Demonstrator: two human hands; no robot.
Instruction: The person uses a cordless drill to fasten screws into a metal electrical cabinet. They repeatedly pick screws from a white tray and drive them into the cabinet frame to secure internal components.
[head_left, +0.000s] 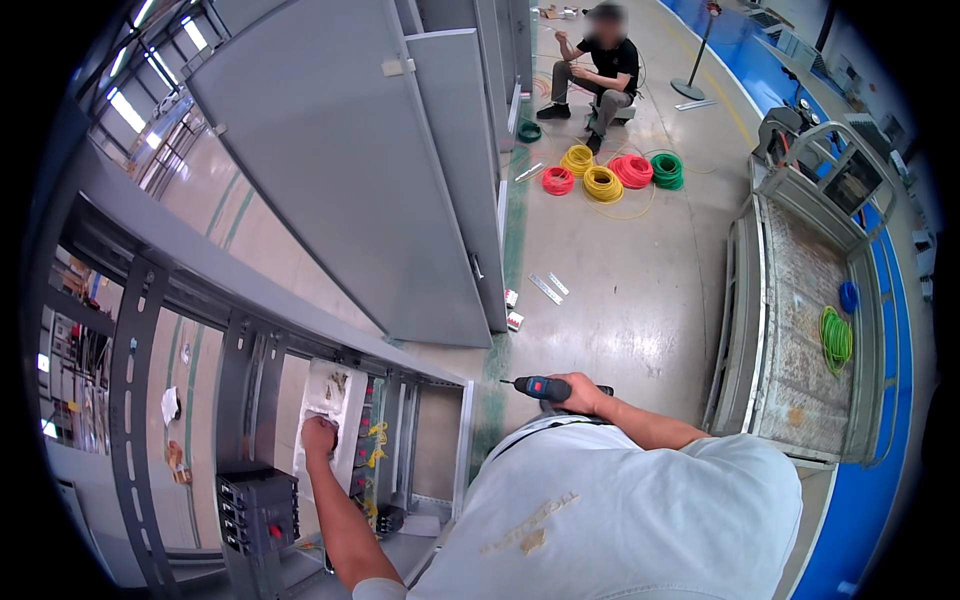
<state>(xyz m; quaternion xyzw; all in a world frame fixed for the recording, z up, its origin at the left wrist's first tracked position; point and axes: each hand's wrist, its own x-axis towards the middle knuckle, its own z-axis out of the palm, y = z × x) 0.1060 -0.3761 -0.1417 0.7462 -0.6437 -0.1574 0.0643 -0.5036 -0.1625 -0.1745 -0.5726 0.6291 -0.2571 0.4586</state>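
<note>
My right hand (579, 393) is wrapped round the grip of a cordless drill (541, 387), held level in front of my waist with its thin bit pointing left. My left hand (320, 436) reaches down into a white foam tray (347, 432) inside the open cabinet frame. Its fingers look curled together, and whatever they hold is hidden. Small metal parts (336, 385) lie at the tray's far end. Nearer to me than the tray, a black moulded-case circuit breaker (262, 515) is mounted on the frame. Yellow wires (377, 443) run beside the tray's right side.
A grey cabinet door (330, 150) stands ahead. Red, yellow and green wire coils (603, 184) lie on the floor near a seated person (606, 70). At right stands a metal-sided cart (800, 300) carrying a green coil (836, 341). Small white strips (547, 288) lie on the floor.
</note>
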